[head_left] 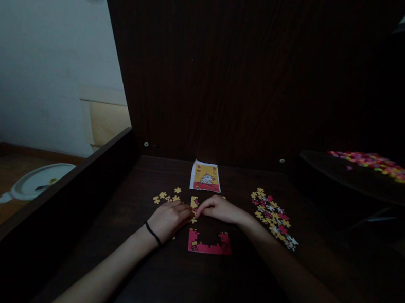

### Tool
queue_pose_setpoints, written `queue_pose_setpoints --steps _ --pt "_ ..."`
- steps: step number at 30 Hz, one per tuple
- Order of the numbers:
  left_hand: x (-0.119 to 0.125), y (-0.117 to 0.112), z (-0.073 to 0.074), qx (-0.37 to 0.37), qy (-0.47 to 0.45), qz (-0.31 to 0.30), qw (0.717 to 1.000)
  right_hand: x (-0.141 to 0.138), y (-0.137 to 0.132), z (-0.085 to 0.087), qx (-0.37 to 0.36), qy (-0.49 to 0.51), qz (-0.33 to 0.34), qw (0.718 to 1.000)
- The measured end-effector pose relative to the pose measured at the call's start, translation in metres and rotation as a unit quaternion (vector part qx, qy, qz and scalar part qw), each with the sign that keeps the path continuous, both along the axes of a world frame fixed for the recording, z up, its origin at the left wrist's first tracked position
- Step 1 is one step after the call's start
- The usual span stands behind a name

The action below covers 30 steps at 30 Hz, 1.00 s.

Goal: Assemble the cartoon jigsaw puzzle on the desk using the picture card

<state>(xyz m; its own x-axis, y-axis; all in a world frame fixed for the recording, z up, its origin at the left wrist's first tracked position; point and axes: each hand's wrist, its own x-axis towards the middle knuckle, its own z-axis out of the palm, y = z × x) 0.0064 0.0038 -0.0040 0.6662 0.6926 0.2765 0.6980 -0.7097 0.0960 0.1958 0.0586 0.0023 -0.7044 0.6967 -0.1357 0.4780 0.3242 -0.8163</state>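
Observation:
On a dark wooden table (147,288), my left hand (170,220) rests knuckles up with its fingers curled, pinching at small yellow puzzle pieces (194,211) between the two hands. My right hand (220,209) lies close beside it, fingers bent down onto the same pieces. A black band circles my left wrist. Just below the hands lies a joined red puzzle border section (209,243). A few loose yellow pieces (166,196) sit left of the hands. A reference picture card (206,176) lies behind them.
A heap of mixed yellow, red and white pieces (274,218) lies to the right. Another tray of bright pieces (382,166) sits on a raised surface at far right. A dark wall panel stands behind the table. A white plate (38,180) lies on the floor at left.

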Motion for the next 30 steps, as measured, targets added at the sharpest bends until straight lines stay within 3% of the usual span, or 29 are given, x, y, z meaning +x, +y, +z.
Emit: queue_pose_setpoints --steps 23,30 --pt "0.0015 -0.0005 0.0013 -0.009 0.007 0.003 1.000 0.0020 0.0009 0.0062 -0.089 0.042 -0.032 0.995" --pt "0.0012 0.0003 -0.0008 -0.008 -0.007 0.004 1.000 0.0011 0.0048 -0.0008 -0.105 0.063 -0.048 0.991"
